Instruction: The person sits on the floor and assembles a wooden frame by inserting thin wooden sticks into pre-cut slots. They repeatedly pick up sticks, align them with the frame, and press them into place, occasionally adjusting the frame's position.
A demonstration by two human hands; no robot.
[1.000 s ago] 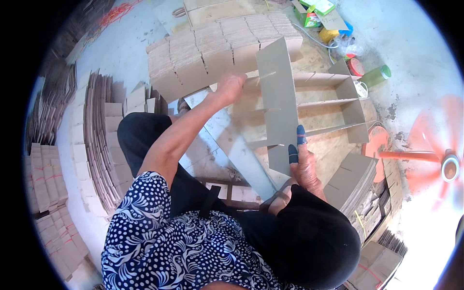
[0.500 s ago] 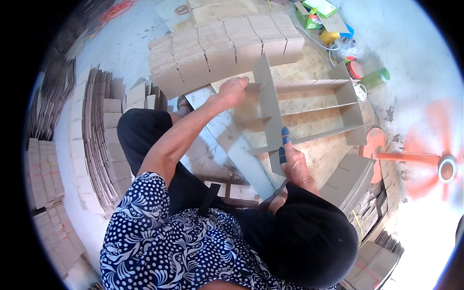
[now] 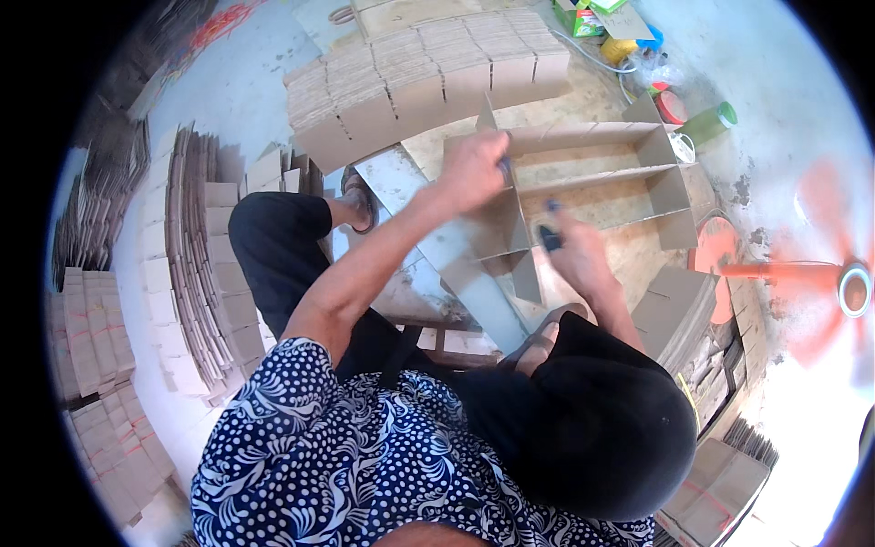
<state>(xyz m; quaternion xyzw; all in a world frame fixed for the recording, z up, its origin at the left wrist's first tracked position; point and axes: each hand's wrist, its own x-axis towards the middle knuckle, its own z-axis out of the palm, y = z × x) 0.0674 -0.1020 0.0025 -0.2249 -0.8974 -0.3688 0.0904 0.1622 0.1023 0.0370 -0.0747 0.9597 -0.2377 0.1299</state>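
A cardboard divider grid (image 3: 674, 187) of slotted, crossing strips stands in front of me, forming several long cells. My left hand (image 3: 476, 170) is closed at the far end of the cross strip (image 3: 516, 205) on the grid's left side; its fingertips are partly hidden. My right hand (image 3: 583, 260), somewhat blurred, hovers over the near cells with fingers apart and nothing visible in them. Dark blue coverings wrap some of its fingertips. The cross strip's near end reaches down to the left of this hand.
Beyond the grid lies a long row of stacked cardboard strips (image 3: 419, 82). More cardboard stacks (image 3: 187, 264) stand at left, and another (image 3: 674, 305) at right. An orange fan (image 3: 784, 273) spins at far right, near a green bottle (image 3: 711, 123) and a red-lidded jar (image 3: 670, 108).
My left hand has moved right, onto the cross strip's far end. My right hand has left the strip's near end and moved up and right over the cells. The cross strip sits lower among the others.
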